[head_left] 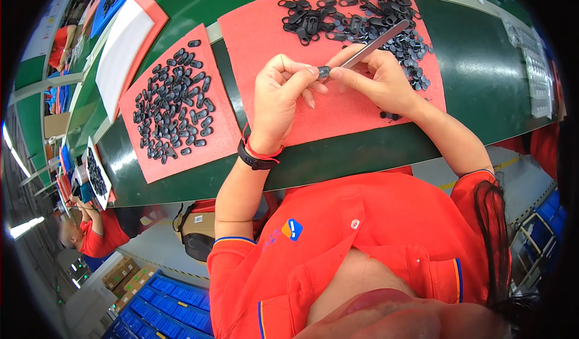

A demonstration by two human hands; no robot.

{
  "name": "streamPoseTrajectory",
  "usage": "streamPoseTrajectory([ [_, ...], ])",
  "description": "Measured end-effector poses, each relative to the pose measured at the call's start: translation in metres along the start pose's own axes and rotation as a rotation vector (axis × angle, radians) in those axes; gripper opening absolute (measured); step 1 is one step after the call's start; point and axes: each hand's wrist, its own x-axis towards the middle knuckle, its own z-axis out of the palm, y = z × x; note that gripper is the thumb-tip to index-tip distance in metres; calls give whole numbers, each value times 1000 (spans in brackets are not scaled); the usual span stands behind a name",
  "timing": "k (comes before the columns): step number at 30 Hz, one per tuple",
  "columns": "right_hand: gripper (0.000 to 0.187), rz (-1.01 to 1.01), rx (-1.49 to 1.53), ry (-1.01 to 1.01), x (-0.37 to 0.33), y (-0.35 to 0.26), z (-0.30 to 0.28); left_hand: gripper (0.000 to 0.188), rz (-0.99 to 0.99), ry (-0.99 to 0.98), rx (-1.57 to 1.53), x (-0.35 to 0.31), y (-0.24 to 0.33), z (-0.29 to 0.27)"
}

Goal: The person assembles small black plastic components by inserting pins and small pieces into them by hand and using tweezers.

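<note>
Between my two hands is a small oval black plastic part point(324, 72), above the large pink mat. The thumb and fingers of my left hand point(282, 88) pinch it from the left. My right hand point(385, 79) is closed around a long, flat grey metal tool point(381, 40), which slants up to the right. Its thumb tip rests at the part's right end. The tool's lower end is hidden by my right fingers. Beyond my hands lie a heap of black looped plastic pieces point(310, 22) and a pile of small dark round discs point(412, 52).
On a smaller pink mat point(220, 149) to the left lie many oval black parts point(175, 104). White and pink sheets point(123, 49) lie farther left on the green table point(464, 55). A clear plastic tray point(535, 73) sits at the right. Another person point(96, 230) works at the far left.
</note>
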Motion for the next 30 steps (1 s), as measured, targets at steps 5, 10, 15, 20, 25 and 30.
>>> streamPoseTrajectory([
  [5,13,4,-24,7,-1,0,-2,6,43,5,41,-1,-1,2],
  [10,14,10,-22,16,0,-4,-1,8,65,12,102,-2,0,3],
  [15,13,18,-17,27,-1,-3,-2,10,51,-5,88,-2,-1,1],
  [20,14,-2,-2,43,0,-2,-3,12,-9,-35,65,-1,-3,1],
  [25,13,-35,-207,177,1,-2,-8,12,-47,-4,43,5,-12,-4],
  [30,13,-283,-277,313,2,-5,-17,13,-66,40,73,8,-12,-2],
])
